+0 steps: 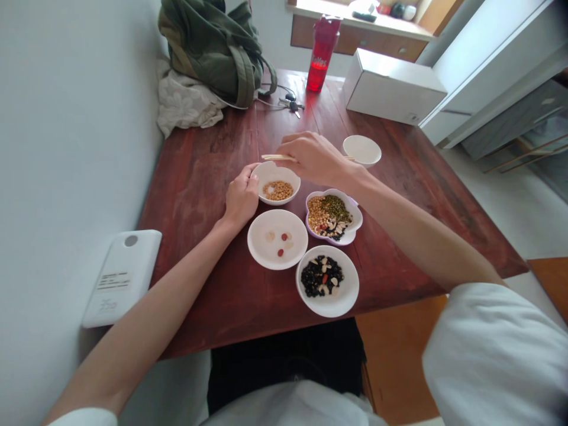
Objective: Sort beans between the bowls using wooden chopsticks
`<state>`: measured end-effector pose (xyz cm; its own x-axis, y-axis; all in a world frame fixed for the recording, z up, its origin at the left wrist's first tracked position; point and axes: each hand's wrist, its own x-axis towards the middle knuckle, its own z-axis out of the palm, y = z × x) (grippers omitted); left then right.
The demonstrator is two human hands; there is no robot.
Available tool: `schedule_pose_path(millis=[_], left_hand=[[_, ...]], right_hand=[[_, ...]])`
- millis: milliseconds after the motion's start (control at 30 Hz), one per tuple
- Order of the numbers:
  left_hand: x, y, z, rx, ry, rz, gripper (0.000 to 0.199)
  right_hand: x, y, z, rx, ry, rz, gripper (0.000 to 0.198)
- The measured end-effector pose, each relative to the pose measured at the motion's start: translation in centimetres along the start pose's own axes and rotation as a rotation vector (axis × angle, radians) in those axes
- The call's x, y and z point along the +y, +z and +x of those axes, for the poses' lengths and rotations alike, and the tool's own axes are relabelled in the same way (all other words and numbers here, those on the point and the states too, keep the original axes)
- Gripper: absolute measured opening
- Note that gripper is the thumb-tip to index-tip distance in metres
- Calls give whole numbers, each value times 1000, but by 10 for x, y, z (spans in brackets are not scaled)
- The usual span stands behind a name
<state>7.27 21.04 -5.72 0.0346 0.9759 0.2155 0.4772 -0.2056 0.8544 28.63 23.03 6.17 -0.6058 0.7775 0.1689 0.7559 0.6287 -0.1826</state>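
Dark red wooden table [213, 177] pushed against a white wall, head view looking down on it. Right hand [313, 158] is closed around a pair of chopsticks [277, 157], tips pointing left and sitting above the far rim of the yellow-bean bowl [277, 183]; can't tell if anything is pinched at the tips. Left hand [241, 198] is curled on that bowl's left rim, fingers touching it. Just in front of that bowl: a white plate [277, 239] with a few red and pale beans. Right of the plate, under the right forearm, a purple-edged flower-shaped dish [333, 216] with mixed yellow, green, white and black beans. Nearest the table's front edge, a white bowl [327, 281] of mostly black beans. Behind the right hand, an empty small white bowl [362, 149]. Far end: green bag [213, 47] on a pale cloth, keys [290, 105], red bottle [323, 54], white box [393, 87]. White flat device [122, 277] at the table's left edge.
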Motion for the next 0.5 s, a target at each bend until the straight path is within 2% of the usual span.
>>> schedule_pose_path(millis=[67,200,267,333,367,433,500], left_hand=[[1,0,-1,2,-6,10,50],[1,1,-2,6,-31,38,48],[1,1,-2,8,-37,48,47],[1,1,-2,8,-40,52,47],[1,1,-3,8,-41,53,47],[0,1,-3,8,-40,51,46],[0,2,-3,9,-36,47,45]], right_hand=[[13,5,9,-6,41,-32,38],[68,-3,19,0,293,-178,47],[102,-10,19,-85,448,-262,65],[134,-13,14,-177,510,-288,86],[147,-13,10,-271,557,-309,92],[169,-10,2,-374,632,-354,95],[185,-5,-4,-401,680,-373,87]])
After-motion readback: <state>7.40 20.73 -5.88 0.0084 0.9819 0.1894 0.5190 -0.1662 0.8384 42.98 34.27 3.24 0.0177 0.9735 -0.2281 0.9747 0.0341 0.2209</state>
